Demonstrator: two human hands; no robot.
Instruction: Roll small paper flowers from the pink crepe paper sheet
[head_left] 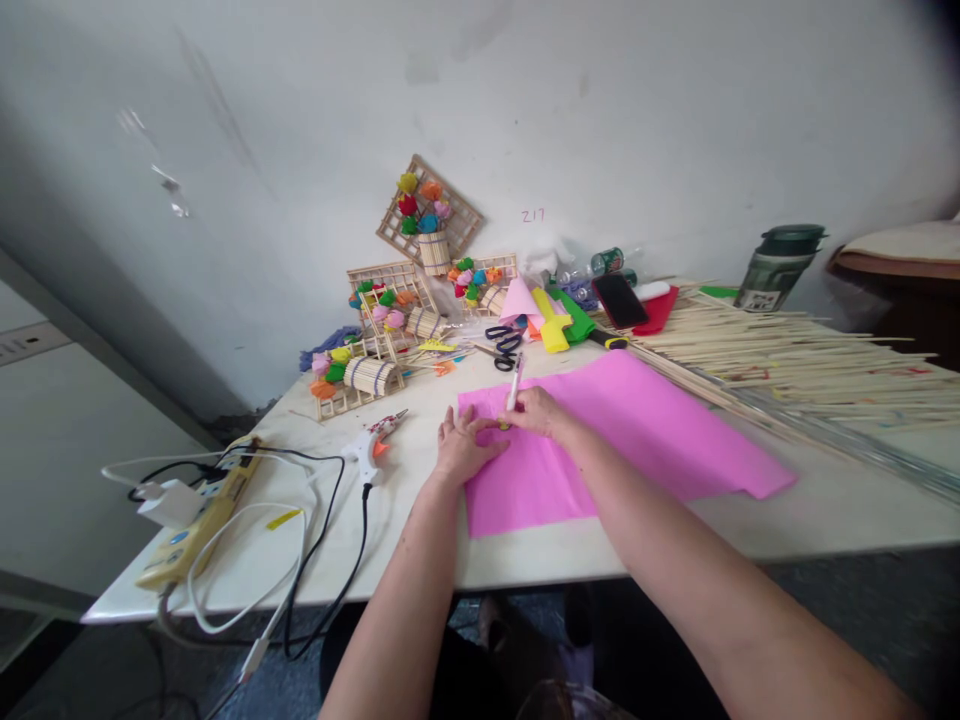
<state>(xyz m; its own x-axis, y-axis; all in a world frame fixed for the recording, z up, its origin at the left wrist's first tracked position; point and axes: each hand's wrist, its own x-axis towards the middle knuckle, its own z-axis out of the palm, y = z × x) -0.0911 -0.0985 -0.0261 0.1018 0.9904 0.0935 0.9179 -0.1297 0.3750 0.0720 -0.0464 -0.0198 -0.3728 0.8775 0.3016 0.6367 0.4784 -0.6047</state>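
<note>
The white bench (pixel 525 560) carries a big pink paper sheet (pixel 637 430) lying flat near its front edge. A heap of bamboo sticks (pixel 787 350) fills the right back corner; stick-and-flower crafts (pixel 390 320) crowd the back edge. The left hand (pixel 461 450) lies spread, palm down, on the sheet's left edge. The right hand (pixel 536 412), just beside it, pinches a pen (pixel 514 385), its tip on the paper
</note>
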